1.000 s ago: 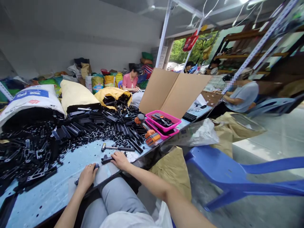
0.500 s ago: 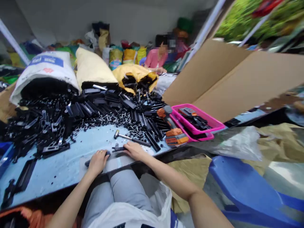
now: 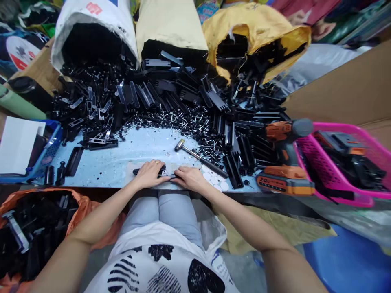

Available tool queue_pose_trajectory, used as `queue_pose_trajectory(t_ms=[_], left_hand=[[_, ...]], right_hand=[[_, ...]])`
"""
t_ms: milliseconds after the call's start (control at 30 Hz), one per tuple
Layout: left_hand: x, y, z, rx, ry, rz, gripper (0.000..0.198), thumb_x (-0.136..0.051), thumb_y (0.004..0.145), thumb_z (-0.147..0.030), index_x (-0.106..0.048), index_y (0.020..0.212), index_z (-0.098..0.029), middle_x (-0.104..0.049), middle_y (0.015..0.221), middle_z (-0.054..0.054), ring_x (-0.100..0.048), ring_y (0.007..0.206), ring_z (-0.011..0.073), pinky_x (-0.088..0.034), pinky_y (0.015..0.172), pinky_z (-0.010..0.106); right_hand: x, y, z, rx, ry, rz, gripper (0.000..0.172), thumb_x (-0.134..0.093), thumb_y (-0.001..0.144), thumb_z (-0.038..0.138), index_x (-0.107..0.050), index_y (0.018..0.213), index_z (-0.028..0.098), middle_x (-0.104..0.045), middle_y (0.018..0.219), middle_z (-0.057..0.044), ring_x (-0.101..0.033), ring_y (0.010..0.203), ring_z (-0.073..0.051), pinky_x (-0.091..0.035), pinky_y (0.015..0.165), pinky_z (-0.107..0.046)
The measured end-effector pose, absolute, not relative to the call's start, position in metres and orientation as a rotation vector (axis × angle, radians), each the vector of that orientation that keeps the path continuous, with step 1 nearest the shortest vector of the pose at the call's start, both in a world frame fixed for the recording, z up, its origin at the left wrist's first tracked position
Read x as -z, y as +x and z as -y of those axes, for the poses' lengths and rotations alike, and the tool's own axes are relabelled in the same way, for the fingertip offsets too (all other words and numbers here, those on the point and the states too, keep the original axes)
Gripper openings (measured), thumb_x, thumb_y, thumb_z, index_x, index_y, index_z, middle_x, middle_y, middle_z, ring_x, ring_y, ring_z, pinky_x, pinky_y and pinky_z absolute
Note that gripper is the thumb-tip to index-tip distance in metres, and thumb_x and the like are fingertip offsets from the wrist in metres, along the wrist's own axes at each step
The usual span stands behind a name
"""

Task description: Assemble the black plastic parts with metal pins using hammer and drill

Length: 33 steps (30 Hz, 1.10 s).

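Note:
My left hand (image 3: 149, 175) is closed over a black elongated part (image 3: 136, 172) lying on the table's front edge; its ends stick out on both sides of the fingers. Beside it, my right hand (image 3: 191, 179) pinches a thin black strip (image 3: 173, 176), whose left end reaches my left thumb. Both hands nearly touch, and the fingers hide much of what they hold. A hammer (image 3: 198, 158) with a dark handle lies just beyond my right hand. White round discs (image 3: 215, 179) are spread to the right of that hand.
Black parts and screws (image 3: 180, 122) heap across the blue tabletop (image 3: 137, 142), spilling from a white sack (image 3: 94, 20), a cream sack (image 3: 171, 24) and a yellow sack (image 3: 259, 24). A cordless drill (image 3: 287, 158) stands by a pink basket (image 3: 345, 171). An orange bag (image 3: 85, 203) sits low left.
My view has tipped down and turned right, so the table looks nearer. My hands have come closer together, and the strip in my right hand now meets my left thumb.

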<state>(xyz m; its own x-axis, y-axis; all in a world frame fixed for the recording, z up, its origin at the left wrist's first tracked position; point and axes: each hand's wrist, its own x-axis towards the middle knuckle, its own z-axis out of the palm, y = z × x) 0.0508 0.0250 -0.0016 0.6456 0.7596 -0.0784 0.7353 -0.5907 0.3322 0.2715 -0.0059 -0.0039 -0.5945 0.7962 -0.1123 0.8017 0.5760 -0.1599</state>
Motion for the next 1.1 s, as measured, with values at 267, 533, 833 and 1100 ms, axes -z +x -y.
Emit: queue_pose_trajectory(t_ms=[267, 533, 833, 1100], left_hand=[[0.009, 0.038, -0.017, -0.433, 2.487, -1.2, 0.064, -0.056, 0.073, -0.064, -0.045, 0.115, -0.017, -0.059, 0.107, 0.01, -0.058, 0.099, 0.0259, -0.045, 0.081, 0.035], [0.011, 0.034, -0.019, -0.518, 2.54, -1.131, 0.058, -0.055, 0.077, -0.061, -0.047, 0.112, -0.015, -0.061, 0.102, 0.01, -0.06, 0.095, 0.0244, -0.048, 0.079, 0.034], [0.016, 0.033, -0.015, -0.624, 2.558, -1.084, 0.044, -0.053, 0.082, -0.052, -0.051, 0.106, -0.015, -0.063, 0.098, 0.011, -0.062, 0.091, 0.0224, -0.048, 0.077, 0.032], [0.015, 0.034, -0.015, -0.576, 2.54, -1.109, 0.045, -0.054, 0.079, -0.057, -0.053, 0.1, -0.017, -0.063, 0.094, 0.008, -0.063, 0.085, 0.0207, -0.048, 0.072, 0.03]], right_hand=[[-0.023, 0.256, 0.017, -0.004, 1.388, -2.85, 0.04, -0.027, 0.098, 0.041, -0.058, 0.095, 0.016, -0.059, 0.083, -0.008, -0.048, 0.077, -0.016, -0.023, 0.063, -0.03], [-0.041, 0.253, 0.003, 0.066, 1.268, -2.815, 0.041, -0.026, 0.097, 0.043, -0.056, 0.09, 0.016, -0.058, 0.084, -0.008, -0.05, 0.075, -0.016, -0.022, 0.061, -0.029], [-0.046, 0.253, -0.005, -0.019, 1.124, -2.856, 0.041, -0.023, 0.099, 0.04, -0.056, 0.093, 0.017, -0.058, 0.085, -0.008, -0.049, 0.075, -0.016, -0.022, 0.061, -0.03], [-0.044, 0.258, -0.01, -0.092, 1.032, -2.926, 0.041, -0.023, 0.099, 0.04, -0.057, 0.093, 0.017, -0.059, 0.082, -0.007, -0.048, 0.072, -0.016, -0.021, 0.06, -0.03]])
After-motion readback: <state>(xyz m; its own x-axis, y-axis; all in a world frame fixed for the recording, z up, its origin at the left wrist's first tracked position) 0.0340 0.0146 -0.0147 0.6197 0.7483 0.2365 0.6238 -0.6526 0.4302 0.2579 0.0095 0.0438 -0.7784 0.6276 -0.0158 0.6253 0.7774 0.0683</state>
